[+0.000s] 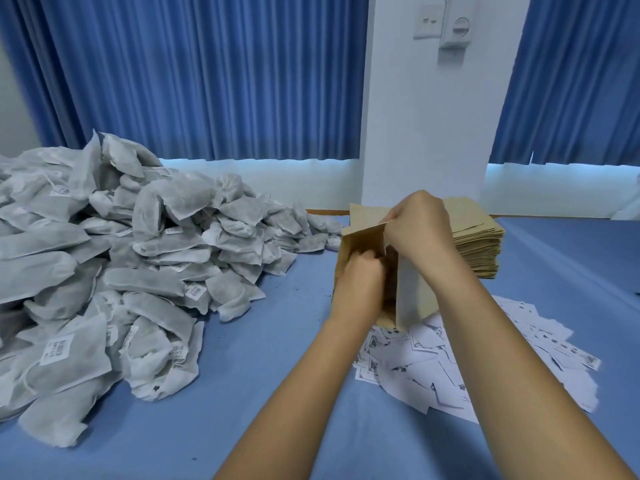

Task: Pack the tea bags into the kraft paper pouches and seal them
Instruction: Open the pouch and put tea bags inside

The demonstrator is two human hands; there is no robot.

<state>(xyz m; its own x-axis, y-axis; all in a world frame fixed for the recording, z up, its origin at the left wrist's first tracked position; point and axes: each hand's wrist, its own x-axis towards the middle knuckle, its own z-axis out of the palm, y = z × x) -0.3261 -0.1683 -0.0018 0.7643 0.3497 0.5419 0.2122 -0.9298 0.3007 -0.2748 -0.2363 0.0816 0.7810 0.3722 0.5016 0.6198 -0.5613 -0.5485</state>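
— Where's the pouch they're working on?

— Up in both hands, right of centre, over the blue table [277, 375]. The kraft paper pouch [362, 237] stands upright, its mouth pulled open. It's brown, with a paler side panel turned our way. Its bottom sits just above the scattered printed slips [450, 368].

— And the hands?

— The right hand [415, 226] is at the top edge, its fingers bent over and pinching the rim of the paper. The left hand [358, 275] is lower, fingers curled tight at the mouth. Whether it grips the wall or something inside, I can't tell; the paper hides it.

— More pouches?

— A flat stack of pouches [481, 244] lies just behind the right hand, same brown.

— The tea?

— A big heap of tea bags [104, 254] covers the left of the table: grey-white mesh sachets with strings and small barcode tags. It lies well apart from the hands. Blue curtains [207, 74] hang behind.
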